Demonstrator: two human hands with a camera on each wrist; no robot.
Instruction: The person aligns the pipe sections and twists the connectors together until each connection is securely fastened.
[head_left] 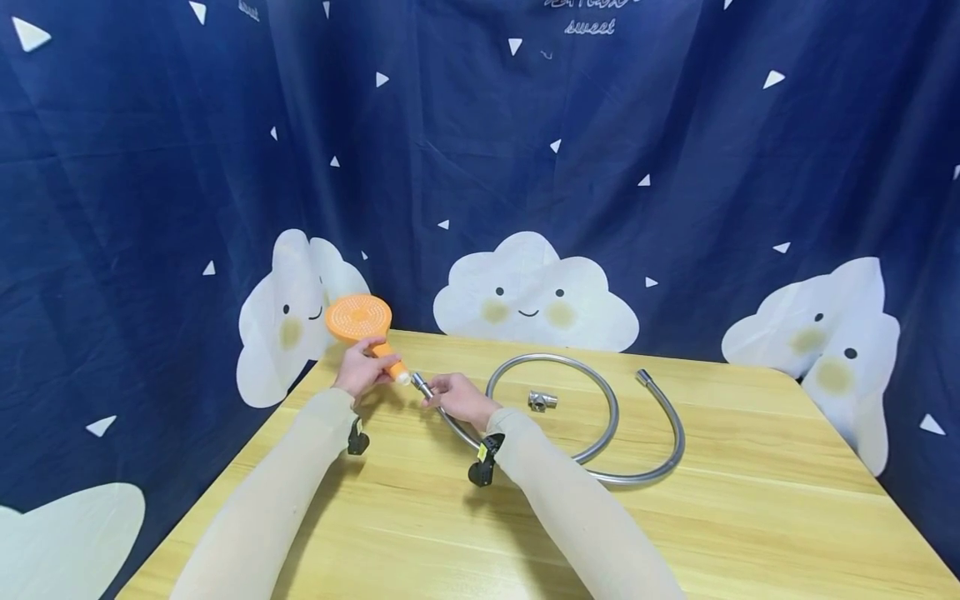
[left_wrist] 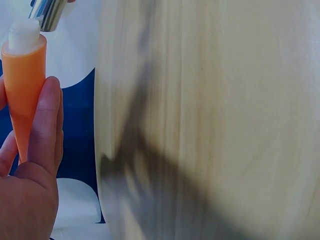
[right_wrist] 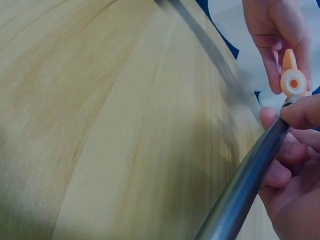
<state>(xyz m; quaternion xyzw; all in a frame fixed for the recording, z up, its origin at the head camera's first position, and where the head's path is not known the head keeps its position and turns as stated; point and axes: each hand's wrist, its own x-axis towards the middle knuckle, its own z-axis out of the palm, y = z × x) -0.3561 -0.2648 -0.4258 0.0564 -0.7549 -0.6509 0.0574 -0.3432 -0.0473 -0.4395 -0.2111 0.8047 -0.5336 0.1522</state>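
Observation:
My left hand (head_left: 363, 368) grips the handle of an orange shower head (head_left: 358, 317), held above the table's left side with its round perforated face up. The white threaded-looking end (left_wrist: 24, 36) of the handle points toward my right hand. Between thumb and fingers, my right hand (head_left: 461, 400) pinches a grey metallic shower hose (right_wrist: 250, 170) just behind its chrome end fitting (head_left: 418, 380). That fitting is close to the white handle end; whether they touch I cannot tell. The hose loops to the right across the table, partly hidden by my right forearm.
A small chrome valve-like fitting (head_left: 542, 401) lies inside the hose loop. The hose's other chrome end (head_left: 642, 377) rests farther right on the wooden table (head_left: 750, 500). A dark blue curtain (head_left: 480, 167) with white clouds hangs behind and beside the table.

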